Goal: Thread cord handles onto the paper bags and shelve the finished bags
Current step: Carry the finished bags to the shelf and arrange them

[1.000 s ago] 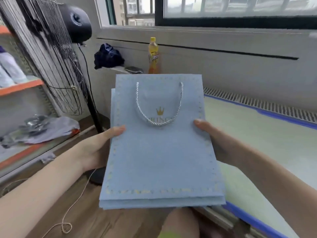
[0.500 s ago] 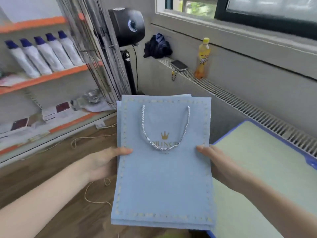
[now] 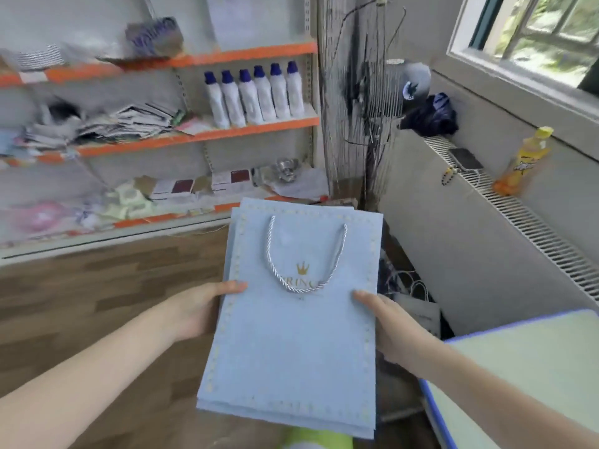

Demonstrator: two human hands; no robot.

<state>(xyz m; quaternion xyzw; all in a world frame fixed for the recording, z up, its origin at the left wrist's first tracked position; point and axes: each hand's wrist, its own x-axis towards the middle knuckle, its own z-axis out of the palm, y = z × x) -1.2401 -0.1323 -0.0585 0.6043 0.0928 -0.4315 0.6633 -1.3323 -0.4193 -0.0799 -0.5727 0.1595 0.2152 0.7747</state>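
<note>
While I hold them flat at the frame's centre, the pale blue paper bags (image 3: 291, 345) show a gold crown, gold dotted border and one silver cord handle (image 3: 304, 254); at least two lie stacked. My left hand (image 3: 197, 309) and right hand (image 3: 393, 328) each pinch a side edge, thumb on top. Six white bottles (image 3: 256, 95) line the orange shelf (image 3: 227, 132), upper left.

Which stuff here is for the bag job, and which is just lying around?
For the job:
- stack of blue paper bags, held by left hand and right hand
- cord handle
- orange shelves

Lying about:
- white bottles
- yellow drink bottle
- phone
- fan
</note>
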